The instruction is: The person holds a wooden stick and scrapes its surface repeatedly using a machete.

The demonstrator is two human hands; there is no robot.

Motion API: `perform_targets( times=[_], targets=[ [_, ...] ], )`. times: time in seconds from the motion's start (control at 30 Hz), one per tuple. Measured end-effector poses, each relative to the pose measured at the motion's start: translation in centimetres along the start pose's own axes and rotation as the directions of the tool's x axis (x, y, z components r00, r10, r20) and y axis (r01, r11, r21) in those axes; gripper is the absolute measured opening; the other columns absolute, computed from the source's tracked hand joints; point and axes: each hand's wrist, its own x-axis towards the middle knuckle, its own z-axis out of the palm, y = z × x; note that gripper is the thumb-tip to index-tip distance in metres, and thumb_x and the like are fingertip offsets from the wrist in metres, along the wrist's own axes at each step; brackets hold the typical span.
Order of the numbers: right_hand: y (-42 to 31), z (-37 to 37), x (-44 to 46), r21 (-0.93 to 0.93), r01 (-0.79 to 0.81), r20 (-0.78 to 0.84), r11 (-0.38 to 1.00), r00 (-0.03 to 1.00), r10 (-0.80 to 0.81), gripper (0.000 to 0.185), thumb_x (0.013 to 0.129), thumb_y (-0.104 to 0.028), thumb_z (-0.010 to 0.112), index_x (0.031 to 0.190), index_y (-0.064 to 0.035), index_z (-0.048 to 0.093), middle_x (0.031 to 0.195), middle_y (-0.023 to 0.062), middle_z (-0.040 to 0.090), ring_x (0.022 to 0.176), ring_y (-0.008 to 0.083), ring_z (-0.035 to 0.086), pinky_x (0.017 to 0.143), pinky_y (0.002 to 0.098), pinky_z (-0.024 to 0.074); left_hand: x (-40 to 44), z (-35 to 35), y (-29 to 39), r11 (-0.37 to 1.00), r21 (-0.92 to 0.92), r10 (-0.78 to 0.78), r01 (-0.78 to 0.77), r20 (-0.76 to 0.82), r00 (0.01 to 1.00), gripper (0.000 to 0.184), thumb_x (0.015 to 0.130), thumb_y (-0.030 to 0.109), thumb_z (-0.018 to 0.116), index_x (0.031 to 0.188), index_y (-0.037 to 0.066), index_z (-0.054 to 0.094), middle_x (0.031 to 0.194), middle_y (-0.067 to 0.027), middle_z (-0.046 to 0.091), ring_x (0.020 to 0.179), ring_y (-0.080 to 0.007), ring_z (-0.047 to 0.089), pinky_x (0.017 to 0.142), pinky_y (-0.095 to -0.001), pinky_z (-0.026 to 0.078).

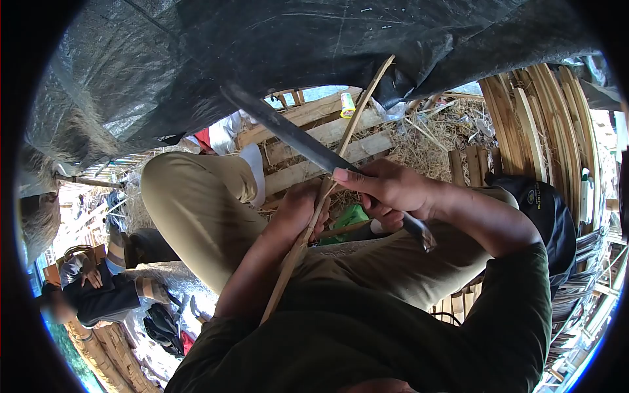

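Note:
My left hand (296,215) is closed around a long wooden strip (359,112), which slants from my lap up toward the dark tarp. My right hand (393,190) grips a machete (288,131) with its thumb stretched along it. The dark blade points up and to the left, and the butt of the handle sticks out below my fist. Blade and strip cross just above my left hand, where a small split piece stands off the strip. Whether the edge is biting into the wood I cannot tell. Both hands are above my crossed legs.
A black tarp (282,39) hangs low ahead. Wooden slats (367,145) and dry shavings (426,141) cover the ground, with a small cup (347,105) there. Split wood pieces (544,118) and a black bag (547,223) are at right. Another person (98,288) sits at far left.

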Motion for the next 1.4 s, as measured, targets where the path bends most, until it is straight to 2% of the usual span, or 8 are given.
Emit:
perform_targets(
  times=[0.17,0.37,0.47,0.67,0.73,0.97,1.1,1.4],
  targets=[
    [0.3,0.8,-0.5,0.118,-0.019,0.011,0.993,1.000,0.018,0.062,0.094,-0.063,0.059,0.070,-0.0077,0.044,0.051,-0.0023,0.032,0.038,0.0075,0.032,0.035,0.0268,0.0254,0.2,-0.3,0.1,1.000,-0.031,-0.006,0.006,-0.020,1.000,0.032,0.103,0.028,0.044,0.078,0.007,0.051,0.052,-0.0011,0.040,0.036,-0.0113,0.040,0.034,-0.0283,0.032],
    [0.6,1.3,-1.3,0.209,-0.059,0.104,0.976,0.994,0.038,0.067,0.091,-0.070,0.057,0.076,-0.0061,0.042,0.053,-0.0015,0.033,0.037,0.0088,0.032,0.035,0.0287,0.0284,1.0,-1.5,-0.2,0.998,-0.051,-0.020,0.023,0.056,0.998,0.028,0.102,0.025,0.036,0.103,0.004,0.054,0.055,-0.0022,0.047,0.038,-0.0139,0.044,0.034,-0.0308,0.035],
    [1.2,1.2,-1.3,0.291,-0.100,0.200,0.952,0.979,0.041,0.066,0.092,-0.071,0.054,0.076,-0.0077,0.042,0.053,-0.0014,0.032,0.037,0.0094,0.033,0.035,0.0289,0.0294,0.2,-0.2,1.1,0.995,-0.095,-0.023,0.017,-0.054,0.998,0.038,0.102,0.029,0.043,0.072,0.008,0.050,0.051,-0.0013,0.040,0.034,-0.0113,0.037,0.033,-0.0280,0.031],
    [-0.7,0.0,-2.8,0.488,-0.009,0.119,0.873,0.991,-0.056,0.063,0.099,-0.070,0.036,0.069,-0.0147,0.043,0.047,-0.0011,0.028,0.034,0.0091,0.026,0.031,0.0275,0.0245,0.6,-1.7,-0.2,0.982,-0.142,-0.127,0.122,-0.024,0.992,0.023,0.103,0.029,0.044,0.094,0.010,0.053,0.051,0.0025,0.038,0.036,-0.0096,0.037,0.032,-0.0264,0.030],
    [-1.6,-1.3,-3.1,0.555,0.214,-0.021,0.804,0.970,-0.243,0.064,0.099,-0.071,0.032,0.068,-0.0155,0.043,0.046,-0.0010,0.027,0.033,0.0093,0.025,0.030,0.0278,0.0232,0.7,-2.4,-0.6,0.962,-0.225,-0.148,0.157,0.055,0.987,0.018,0.103,0.029,0.045,0.099,0.012,0.051,0.052,0.0034,0.037,0.036,-0.0091,0.036,0.032,-0.0258,0.029],
    [-1.5,-5.1,-0.6,-0.203,0.315,-0.553,0.927,0.744,-0.374,0.053,0.098,-0.055,0.058,0.070,-0.0103,0.051,0.050,-0.0012,0.041,0.035,0.0092,0.038,0.033,0.0277,0.0305,0.3,-2.8,-0.9,0.958,-0.247,-0.123,0.147,0.113,0.986,0.016,0.103,0.028,0.045,0.102,0.013,0.050,0.053,0.0036,0.036,0.037,-0.0085,0.035,0.032,-0.0249,0.028],
    [-1.2,-7.8,1.3,-0.595,0.094,-0.587,0.798,0.628,-0.511,0.047,0.089,-0.047,0.075,0.087,-0.0011,0.066,0.058,-0.0011,0.053,0.051,0.0063,0.050,0.048,0.0265,0.0390,0.5,-2.9,-1.2,0.959,-0.250,-0.098,0.130,0.133,0.986,0.017,0.103,0.028,0.046,0.103,0.012,0.050,0.053,0.0031,0.036,0.037,-0.0088,0.035,0.031,-0.0251,0.029],
    [-0.6,-9.6,2.5,-0.773,0.053,-0.443,0.633,0.669,-0.597,0.051,0.082,-0.040,0.080,0.111,0.0005,0.067,0.073,0.0077,0.068,0.064,0.0180,0.065,0.064,0.0377,0.0520,0.3,-4.0,-1.6,0.966,-0.228,-0.109,0.125,0.081,0.991,0.016,0.103,0.027,0.044,0.104,0.012,0.050,0.053,0.0021,0.036,0.036,-0.0096,0.034,0.031,-0.0268,0.030]
  ],
)
